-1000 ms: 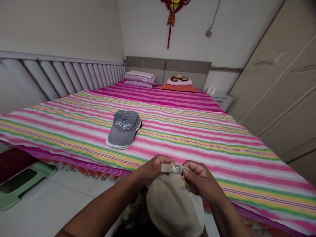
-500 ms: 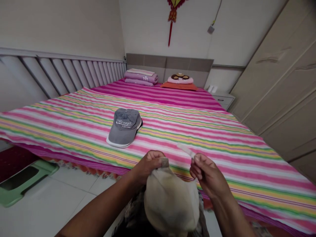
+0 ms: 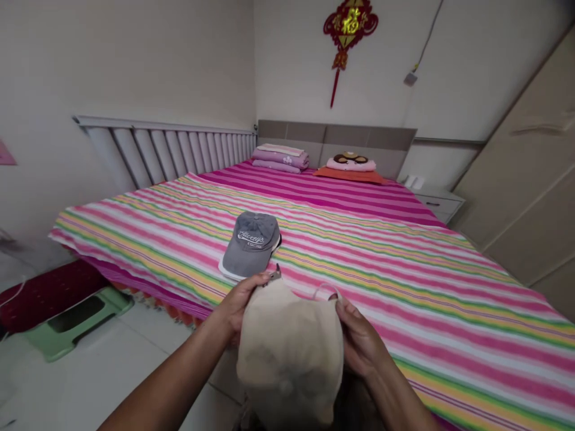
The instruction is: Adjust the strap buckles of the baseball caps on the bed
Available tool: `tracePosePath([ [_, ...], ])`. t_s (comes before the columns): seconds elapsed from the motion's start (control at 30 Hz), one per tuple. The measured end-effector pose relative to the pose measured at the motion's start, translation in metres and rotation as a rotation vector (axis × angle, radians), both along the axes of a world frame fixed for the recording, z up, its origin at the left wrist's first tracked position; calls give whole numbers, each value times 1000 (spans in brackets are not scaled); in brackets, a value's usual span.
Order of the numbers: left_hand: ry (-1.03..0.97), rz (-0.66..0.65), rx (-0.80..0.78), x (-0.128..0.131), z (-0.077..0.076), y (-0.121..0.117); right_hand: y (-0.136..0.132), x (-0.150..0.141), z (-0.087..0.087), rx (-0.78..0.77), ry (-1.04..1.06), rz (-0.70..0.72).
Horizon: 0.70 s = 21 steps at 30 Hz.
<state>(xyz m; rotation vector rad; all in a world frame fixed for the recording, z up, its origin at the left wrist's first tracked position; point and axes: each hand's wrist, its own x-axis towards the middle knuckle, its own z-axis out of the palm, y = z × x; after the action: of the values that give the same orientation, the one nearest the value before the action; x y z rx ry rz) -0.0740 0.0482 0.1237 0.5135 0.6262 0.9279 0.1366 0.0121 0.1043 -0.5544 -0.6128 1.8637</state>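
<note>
I hold a beige cap (image 3: 290, 347) in front of me, over the near edge of the bed. My left hand (image 3: 240, 302) grips its left rear edge, where a small metal buckle sticks up. On the right rear edge my right hand (image 3: 359, 341) is closed, with the loose strap looping above its fingers. A grey cap (image 3: 250, 243) with white lettering lies on the striped bedsheet (image 3: 404, 263) just beyond my hands, stacked on a white-brimmed one.
Folded purple bedding (image 3: 281, 158) and a pink pillow on an orange one (image 3: 349, 166) lie at the headboard. A green plastic stool (image 3: 72, 320) stands on the floor at left. A white nightstand (image 3: 438, 200) and beige wardrobe (image 3: 530, 179) are at right.
The back strap of the beige cap has come undone; my right hand pulled it free, then returned to the cap's edge. The cap rose and my view shifted left.
</note>
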Motion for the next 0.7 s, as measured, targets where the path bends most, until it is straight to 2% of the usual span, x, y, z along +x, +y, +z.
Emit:
tracePosePath([
  [0.1, -29, 12, 124, -38, 1, 9, 30, -16, 15, 22, -19, -22],
  [0.17, 39, 63, 206, -59, 10, 22, 55, -32, 29, 47, -59, -45],
  [0.27, 211, 195, 297, -82, 41, 58, 100, -61, 56, 49, -131, -42],
  [0.37, 567, 308, 433, -96, 83, 115, 155, -91, 83, 33, -233, -67],
  [0.43, 686, 375, 444, -103, 104, 152, 190, -103, 93, 22, -328, -118],
  [0.47, 762, 411, 439, -106, 110, 167, 205, -105, 93, 10, -381, -167],
  [0.5, 817, 464, 436, -108, 110, 180, 217, -106, 90, -5, -437, -219],
  [0.57, 929, 536, 459, -108, 99, 192, 230, -102, 74, -36, -547, -310],
  [0.63, 1027, 554, 523, -105, 74, 191, 230, -94, 49, -62, -640, -350],
  [0.7, 1138, 553, 626, -102, 44, 181, 219, -89, 18, -79, -705, -337],
])
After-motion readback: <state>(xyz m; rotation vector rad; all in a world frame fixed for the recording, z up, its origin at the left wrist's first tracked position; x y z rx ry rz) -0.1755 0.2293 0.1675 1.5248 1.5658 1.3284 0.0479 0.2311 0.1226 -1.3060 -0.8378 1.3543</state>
